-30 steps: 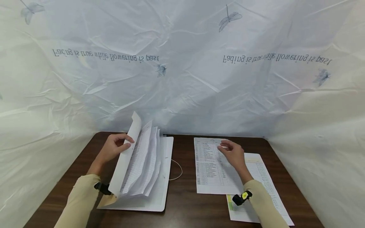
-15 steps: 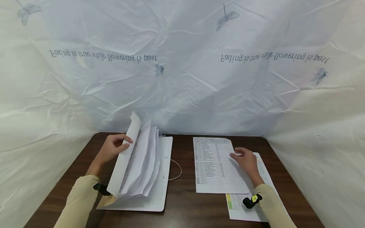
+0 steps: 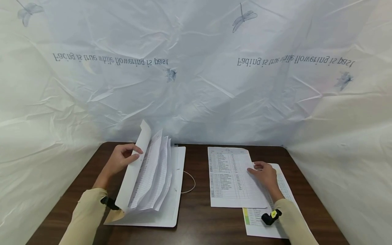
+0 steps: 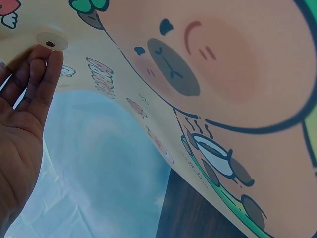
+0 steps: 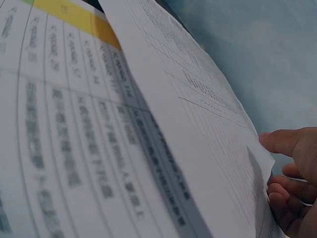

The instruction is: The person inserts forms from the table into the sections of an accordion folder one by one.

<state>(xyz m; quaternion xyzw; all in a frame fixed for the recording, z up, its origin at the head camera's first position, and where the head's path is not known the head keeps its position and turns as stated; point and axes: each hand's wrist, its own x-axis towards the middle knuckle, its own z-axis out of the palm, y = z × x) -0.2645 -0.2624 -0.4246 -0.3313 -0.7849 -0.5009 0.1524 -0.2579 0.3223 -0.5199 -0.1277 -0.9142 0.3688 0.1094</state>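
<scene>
On the left, a white folder (image 3: 179, 170) with several printed sheets (image 3: 153, 177) fanned inside has its cover (image 3: 128, 183) raised. My left hand (image 3: 117, 161) pinches the cover by its edge. In the left wrist view, the cover's outer face (image 4: 237, 59) carries a cartoon bear, and fingertips meet a round button (image 4: 58, 38). My right hand (image 3: 267, 177) pinches the right edge of a printed table sheet (image 3: 228, 197). The right wrist view has that sheet (image 5: 198, 134) lifted along its edge, the thumb above and fingers below. Under it lies another sheet (image 3: 254, 219) with yellow and green cells.
A dark wooden table (image 3: 197, 224) bears everything. A thin white cord loop (image 3: 194, 183) sticks out from the folder's right side. Pale printed curtain sheeting (image 3: 196, 88) encloses the back and both sides. Wrist cameras (image 3: 269, 217) are strapped to both wrists.
My right hand has moved right and slightly nearer, from over the sheet's top right to its right edge. The left hand and the raised cover have stayed put.
</scene>
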